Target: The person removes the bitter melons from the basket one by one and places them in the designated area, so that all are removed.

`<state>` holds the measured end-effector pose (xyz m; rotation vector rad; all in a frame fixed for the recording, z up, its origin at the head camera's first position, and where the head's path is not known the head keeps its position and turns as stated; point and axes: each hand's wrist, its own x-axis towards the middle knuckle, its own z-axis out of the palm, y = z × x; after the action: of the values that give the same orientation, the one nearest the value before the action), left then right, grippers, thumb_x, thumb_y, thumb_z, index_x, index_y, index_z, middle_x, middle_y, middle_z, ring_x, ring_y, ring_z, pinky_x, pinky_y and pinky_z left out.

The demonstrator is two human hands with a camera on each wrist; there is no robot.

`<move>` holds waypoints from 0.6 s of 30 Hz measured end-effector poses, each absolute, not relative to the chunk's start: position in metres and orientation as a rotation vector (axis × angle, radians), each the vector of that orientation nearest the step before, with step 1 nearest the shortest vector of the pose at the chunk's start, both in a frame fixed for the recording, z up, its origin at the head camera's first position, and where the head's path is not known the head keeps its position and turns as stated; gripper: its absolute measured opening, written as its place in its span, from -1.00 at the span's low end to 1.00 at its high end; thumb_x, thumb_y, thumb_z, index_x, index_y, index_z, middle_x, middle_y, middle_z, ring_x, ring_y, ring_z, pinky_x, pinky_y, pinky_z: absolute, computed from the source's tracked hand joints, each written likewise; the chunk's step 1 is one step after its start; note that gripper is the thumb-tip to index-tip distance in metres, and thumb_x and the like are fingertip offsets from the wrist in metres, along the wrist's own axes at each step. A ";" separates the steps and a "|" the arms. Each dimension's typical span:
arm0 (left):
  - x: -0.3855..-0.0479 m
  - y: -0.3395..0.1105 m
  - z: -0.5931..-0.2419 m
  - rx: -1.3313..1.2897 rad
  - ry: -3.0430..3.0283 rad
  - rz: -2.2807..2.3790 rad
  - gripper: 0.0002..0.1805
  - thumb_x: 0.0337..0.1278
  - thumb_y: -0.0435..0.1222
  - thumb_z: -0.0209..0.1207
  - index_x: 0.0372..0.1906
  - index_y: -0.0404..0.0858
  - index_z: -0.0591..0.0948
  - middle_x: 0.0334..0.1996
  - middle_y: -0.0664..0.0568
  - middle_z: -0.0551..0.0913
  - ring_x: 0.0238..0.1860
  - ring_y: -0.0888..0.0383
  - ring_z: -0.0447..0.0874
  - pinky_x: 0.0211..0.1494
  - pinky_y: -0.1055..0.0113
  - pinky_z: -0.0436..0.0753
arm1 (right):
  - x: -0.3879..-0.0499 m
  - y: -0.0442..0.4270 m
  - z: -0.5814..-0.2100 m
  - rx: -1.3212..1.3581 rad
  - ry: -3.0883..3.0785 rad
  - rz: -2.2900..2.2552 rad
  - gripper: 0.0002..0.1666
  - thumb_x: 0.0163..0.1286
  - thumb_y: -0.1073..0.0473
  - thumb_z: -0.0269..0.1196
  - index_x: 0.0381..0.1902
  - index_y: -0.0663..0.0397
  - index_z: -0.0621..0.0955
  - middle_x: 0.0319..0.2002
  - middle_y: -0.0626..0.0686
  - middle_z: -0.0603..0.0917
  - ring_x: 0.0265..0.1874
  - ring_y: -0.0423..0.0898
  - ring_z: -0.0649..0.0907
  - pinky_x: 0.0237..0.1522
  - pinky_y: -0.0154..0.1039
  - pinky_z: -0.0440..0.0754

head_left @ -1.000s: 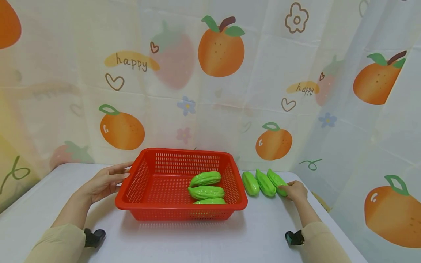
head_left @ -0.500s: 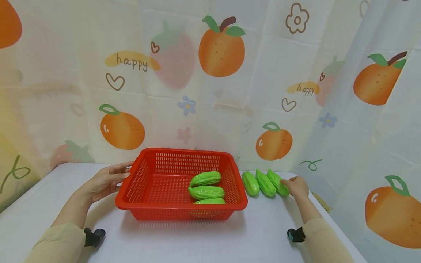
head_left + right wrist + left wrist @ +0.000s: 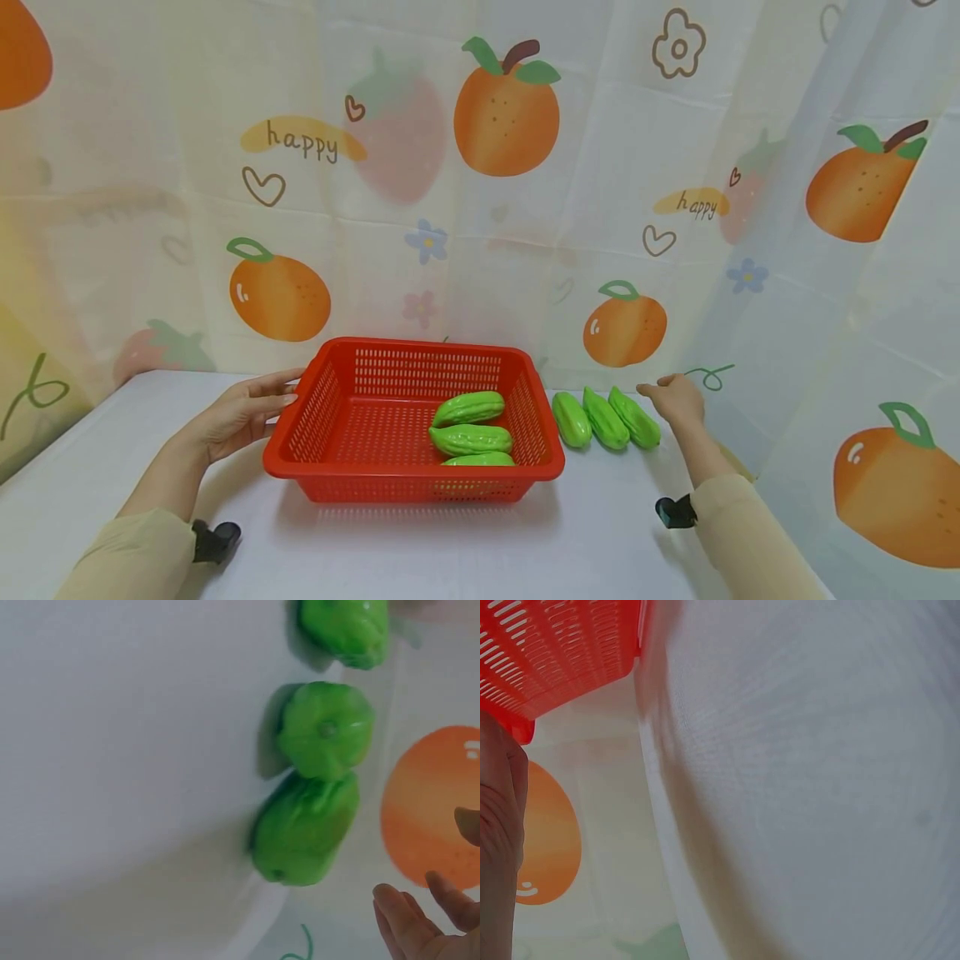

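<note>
At the left rim of the red plastic basket (image 3: 315,408), my left hand (image 3: 232,417) touches the edge with fairly straight fingers. In the left wrist view that hand (image 3: 499,795) is partly cut off beside the basket (image 3: 562,652). Inside the basket lie green bitter melons (image 3: 471,439) at the right, the nearest half hidden by the front wall. Three more stand in a row on the table right of it: the left one (image 3: 572,419), the middle one (image 3: 606,418) and the right one (image 3: 635,418). My right hand (image 3: 678,404) hovers beside the right one, holding nothing, its fingers (image 3: 397,911) apart.
A white cloth covers the table (image 3: 420,550), whose right edge runs close below my right arm. Behind it hangs a curtain (image 3: 525,250) printed with oranges and strawberries.
My right hand has let go of the rightmost bitter melon and risen up and away from it. That melon now lies slightly further right. The left hand and basket have stayed put.
</note>
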<state>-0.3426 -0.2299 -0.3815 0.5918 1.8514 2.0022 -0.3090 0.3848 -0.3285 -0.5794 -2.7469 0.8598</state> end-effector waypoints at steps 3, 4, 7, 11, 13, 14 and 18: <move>-0.343 -0.230 -0.382 0.583 1.858 2.001 -0.54 0.47 -0.34 -0.04 0.37 0.03 0.41 0.00 0.26 0.67 -0.04 0.27 0.74 0.04 0.29 0.74 | -0.310 0.376 -0.317 -0.545 -2.742 0.868 -0.24 0.39 -0.07 0.15 0.27 0.47 0.39 0.28 0.47 0.44 0.23 0.41 0.45 0.19 0.19 0.51; -0.343 -0.230 -0.382 0.581 1.860 2.001 -0.54 0.47 -0.34 -0.04 0.37 0.03 0.41 0.00 0.26 0.67 -0.04 0.27 0.74 0.04 0.29 0.74 | -0.311 0.372 -0.313 -0.533 -2.739 0.879 -0.25 0.39 -0.07 0.14 0.28 0.46 0.39 0.28 0.46 0.43 0.23 0.41 0.45 0.19 0.19 0.51; -0.343 -0.229 -0.381 0.574 1.862 2.003 -0.55 0.47 -0.33 -0.03 0.36 0.04 0.41 0.00 0.26 0.67 -0.04 0.27 0.74 0.04 0.29 0.74 | -0.312 0.362 -0.301 -0.495 -2.742 0.888 -0.24 0.39 -0.08 0.15 0.30 0.45 0.38 0.31 0.46 0.41 0.25 0.40 0.44 0.20 0.18 0.51; -0.344 -0.230 -0.382 0.580 1.852 2.007 -0.55 0.47 -0.34 -0.04 0.35 0.05 0.42 -0.01 0.26 0.67 -0.04 0.27 0.74 0.03 0.29 0.74 | -0.315 0.348 -0.286 -0.436 -2.742 0.926 -0.25 0.39 -0.07 0.16 0.31 0.40 0.39 0.33 0.44 0.40 0.28 0.37 0.42 0.26 0.18 0.49; -0.345 -0.230 -0.383 0.589 1.843 2.008 -0.56 0.47 -0.35 -0.05 0.33 0.06 0.43 -0.01 0.25 0.67 -0.04 0.27 0.74 0.03 0.29 0.74 | -0.316 0.339 -0.279 -0.399 -2.730 0.963 -0.27 0.38 -0.06 0.16 0.31 0.37 0.40 0.33 0.42 0.42 0.26 0.35 0.46 0.26 0.17 0.50; -0.345 -0.231 -0.384 0.595 1.841 2.010 -0.56 0.47 -0.35 -0.05 0.33 0.06 0.43 -0.01 0.25 0.67 -0.05 0.26 0.74 0.03 0.29 0.74 | -0.317 0.335 -0.275 -0.378 -2.725 0.966 -0.27 0.38 -0.07 0.16 0.32 0.36 0.40 0.32 0.41 0.43 0.25 0.34 0.48 0.24 0.15 0.52; -0.346 -0.231 -0.384 0.613 1.831 2.009 -0.55 0.48 -0.36 -0.07 0.34 0.05 0.43 0.01 0.25 0.67 -0.03 0.26 0.74 0.04 0.29 0.74 | -0.320 0.319 -0.262 -0.287 -2.703 0.994 -0.29 0.38 -0.06 0.17 0.31 0.33 0.42 0.28 0.38 0.49 0.15 0.28 0.58 0.11 0.04 0.62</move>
<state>-0.3458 -0.2314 -0.3844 0.6134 1.8314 2.0090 -0.3198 0.3188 -0.2619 -0.2872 -2.7033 0.9942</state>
